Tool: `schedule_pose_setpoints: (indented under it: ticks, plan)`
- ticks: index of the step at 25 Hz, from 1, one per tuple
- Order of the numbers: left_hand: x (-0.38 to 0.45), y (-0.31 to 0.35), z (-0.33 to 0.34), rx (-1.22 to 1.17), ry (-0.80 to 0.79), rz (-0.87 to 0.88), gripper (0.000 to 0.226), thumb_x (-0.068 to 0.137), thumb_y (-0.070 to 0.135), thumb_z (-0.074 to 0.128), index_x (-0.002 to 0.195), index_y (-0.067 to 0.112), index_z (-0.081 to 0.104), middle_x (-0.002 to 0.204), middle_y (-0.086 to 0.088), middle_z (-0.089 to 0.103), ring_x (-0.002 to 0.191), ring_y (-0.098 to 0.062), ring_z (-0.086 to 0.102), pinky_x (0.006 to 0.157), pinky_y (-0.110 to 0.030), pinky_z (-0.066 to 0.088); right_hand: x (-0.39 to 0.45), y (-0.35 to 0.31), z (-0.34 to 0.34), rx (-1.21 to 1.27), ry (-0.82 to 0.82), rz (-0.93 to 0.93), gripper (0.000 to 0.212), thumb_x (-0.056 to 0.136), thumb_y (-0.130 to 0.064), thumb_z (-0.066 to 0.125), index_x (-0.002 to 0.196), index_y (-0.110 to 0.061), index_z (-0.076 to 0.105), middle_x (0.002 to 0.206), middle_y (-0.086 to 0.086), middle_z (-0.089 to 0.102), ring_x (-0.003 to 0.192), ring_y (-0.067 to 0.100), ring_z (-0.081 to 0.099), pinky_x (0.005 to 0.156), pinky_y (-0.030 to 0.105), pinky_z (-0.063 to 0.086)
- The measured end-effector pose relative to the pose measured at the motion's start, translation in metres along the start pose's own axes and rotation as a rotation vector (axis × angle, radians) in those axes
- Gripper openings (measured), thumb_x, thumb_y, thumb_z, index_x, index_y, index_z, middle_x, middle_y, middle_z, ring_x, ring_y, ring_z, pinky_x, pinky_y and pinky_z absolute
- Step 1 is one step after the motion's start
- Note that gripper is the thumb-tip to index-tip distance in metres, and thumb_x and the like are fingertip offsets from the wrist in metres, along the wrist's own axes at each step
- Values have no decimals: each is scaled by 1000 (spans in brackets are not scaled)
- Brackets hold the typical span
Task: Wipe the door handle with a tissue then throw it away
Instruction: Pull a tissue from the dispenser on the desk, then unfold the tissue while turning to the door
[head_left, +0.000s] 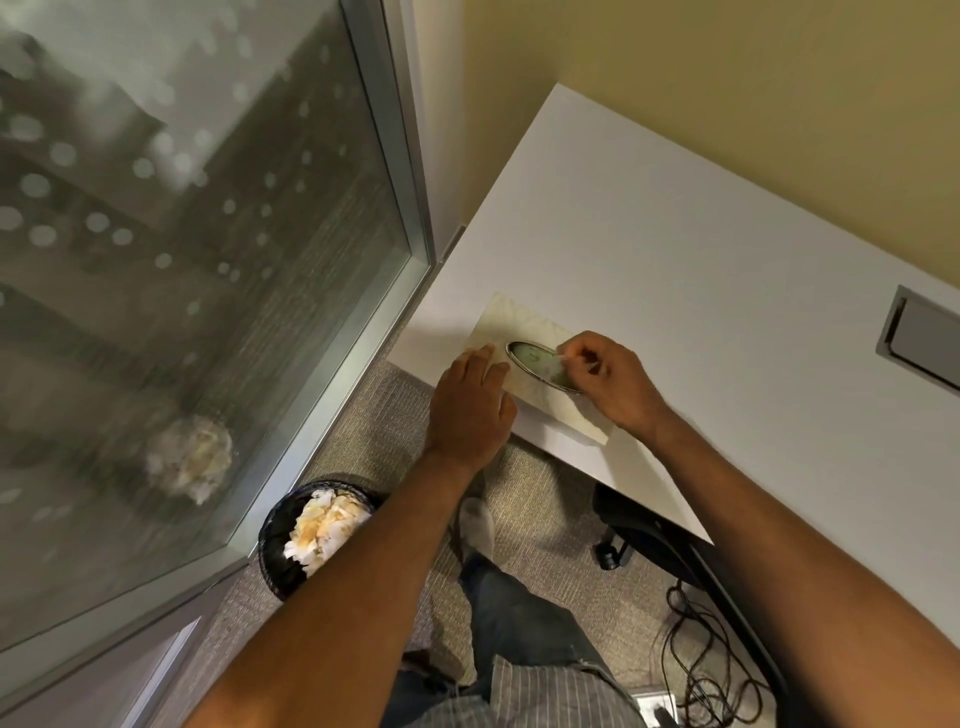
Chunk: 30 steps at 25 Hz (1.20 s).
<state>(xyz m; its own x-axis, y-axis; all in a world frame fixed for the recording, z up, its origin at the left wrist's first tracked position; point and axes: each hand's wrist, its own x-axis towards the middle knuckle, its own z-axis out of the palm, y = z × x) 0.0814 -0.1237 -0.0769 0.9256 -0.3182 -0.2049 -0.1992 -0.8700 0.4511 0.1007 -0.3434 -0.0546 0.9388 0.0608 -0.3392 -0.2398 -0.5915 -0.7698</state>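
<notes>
A pale cream tissue box (540, 400) lies flat near the corner of a white desk (701, 260). My left hand (470, 410) rests flat on the box's near end, holding it down. At the box's oval opening my right hand (610, 382) pinches a tissue (550, 366) between its fingertips. A black waste bin (311, 535) full of crumpled tissues stands on the carpet to the lower left, beside my left forearm. No door handle is in view.
A frosted glass panel in a metal frame (410, 208) rises at left and mirrors the bin's contents. Under the desk are an office chair's base with a caster (610, 556) and tangled black cables (696, 670). A grey cable hatch (919, 338) sits in the desk at right.
</notes>
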Motion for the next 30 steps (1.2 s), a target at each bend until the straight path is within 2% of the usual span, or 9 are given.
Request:
schedule_pose_setpoints:
  ticks: [3,7,11,15,17,19,21,25,30]
  plan:
    - [0,1,-5,-3,-33,-4,45,104,27,53,145,9,55,162,-15,42,149,-34,37,122,-45,35,-15,-6,3,316,176,93,12,100,-15,60,89,-21,62,79,-6,63,73,8,61,71,29,48]
    - [1,4,-14,-65,-115,-50,45,108,33,45,145,9,55,162,-15,42,151,-32,35,125,-45,29,-30,-29,15,499,350,96,12,100,-22,53,92,-30,58,83,-5,59,80,13,58,75,36,50]
    - [-12,19,-46,-511,1,-164,57,103,49,26,106,5,62,102,-16,66,98,-29,65,80,-37,52,-44,-66,33,626,413,128,8,102,-26,49,99,-30,56,96,-4,62,87,11,64,79,28,57]
    - [-55,8,-77,-964,82,-328,27,97,41,61,100,17,72,86,7,71,83,-11,67,75,-27,57,-62,-103,71,624,378,161,10,106,-36,47,110,-31,54,111,-1,68,100,13,69,90,32,59]
    - [-93,-14,-95,-1228,193,-382,14,98,27,66,91,16,70,76,11,69,74,-5,66,66,-19,53,-76,-132,99,675,343,157,9,106,-33,49,105,-38,56,109,-5,68,101,12,70,91,34,60]
    - [-134,-36,-112,-1417,279,-429,13,105,13,61,96,13,70,85,5,73,81,-9,70,68,-20,56,-92,-163,129,750,276,119,13,105,-29,50,100,-37,58,104,-6,65,99,14,66,87,36,58]
    - [-178,-57,-125,-1520,365,-489,15,107,11,55,101,12,69,95,-3,74,87,-13,69,74,-24,56,-114,-192,166,772,185,61,14,105,-28,48,98,-36,57,98,-9,63,93,11,64,76,30,57]
    - [-301,-114,-149,-1659,658,-576,18,105,10,54,92,15,66,87,-2,73,88,-18,67,84,-36,52,-190,-254,266,781,61,-9,10,106,-21,45,101,-25,53,95,-4,66,86,13,70,66,23,57]
    - [-472,-181,-167,-1711,947,-649,20,103,7,52,88,16,63,83,-5,67,80,-20,64,68,-33,51,-312,-313,398,877,-192,45,12,106,-14,45,98,-21,51,100,9,66,84,17,68,64,28,57]
